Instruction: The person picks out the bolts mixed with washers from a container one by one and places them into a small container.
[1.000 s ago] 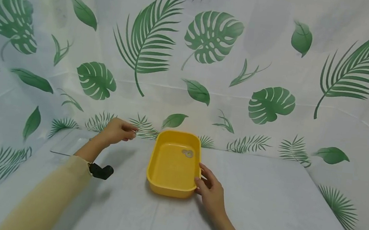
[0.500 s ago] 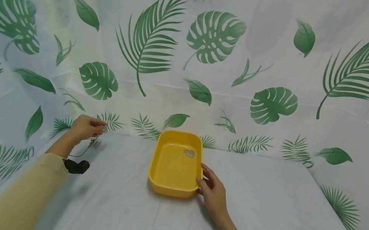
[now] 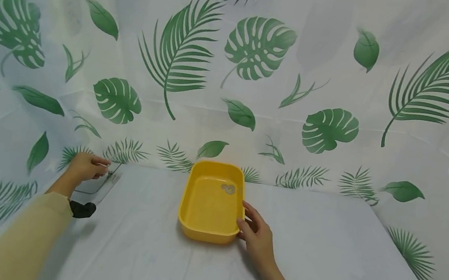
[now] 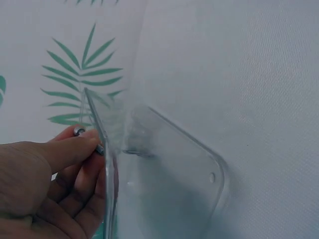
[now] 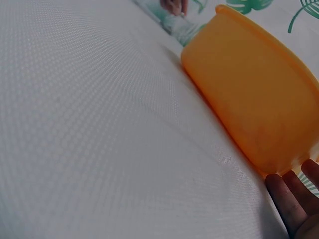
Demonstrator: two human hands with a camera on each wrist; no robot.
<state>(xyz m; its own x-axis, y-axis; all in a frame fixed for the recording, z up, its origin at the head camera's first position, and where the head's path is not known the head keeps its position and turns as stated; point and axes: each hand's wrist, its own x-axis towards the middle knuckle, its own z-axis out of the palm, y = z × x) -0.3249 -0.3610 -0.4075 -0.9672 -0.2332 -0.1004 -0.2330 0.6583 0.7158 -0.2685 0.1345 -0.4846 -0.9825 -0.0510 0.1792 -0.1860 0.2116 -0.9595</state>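
Note:
At the left, my left hand (image 3: 87,166) is over a clear plastic box (image 3: 87,186). In the left wrist view, the thumb and fingers pinch a small metal bolt (image 4: 79,131) beside the box's upright clear wall (image 4: 110,169). The fingers partly hide the bolt. In the head view, a yellow plastic bin (image 3: 206,236) stands mid-table, with a few flat metal washers (image 3: 229,189) on its floor near the back right. My right hand (image 3: 256,238) holds the bin's right side, thumb at the rim. The right wrist view shows fingertips (image 5: 279,183) against the bin's lower outside.
A white cloth (image 3: 332,254) covers the table. Behind it hangs a white curtain (image 3: 272,99) printed with green leaves. Inside the clear box, a dark small item (image 4: 137,153) shows dimly through the wall. Black wrist cameras (image 3: 82,210) are strapped on both wrists.
My left hand has moved left, away from beside the yellow bin, to the clear box, and has come down a little. The right hand and bin stay in place.

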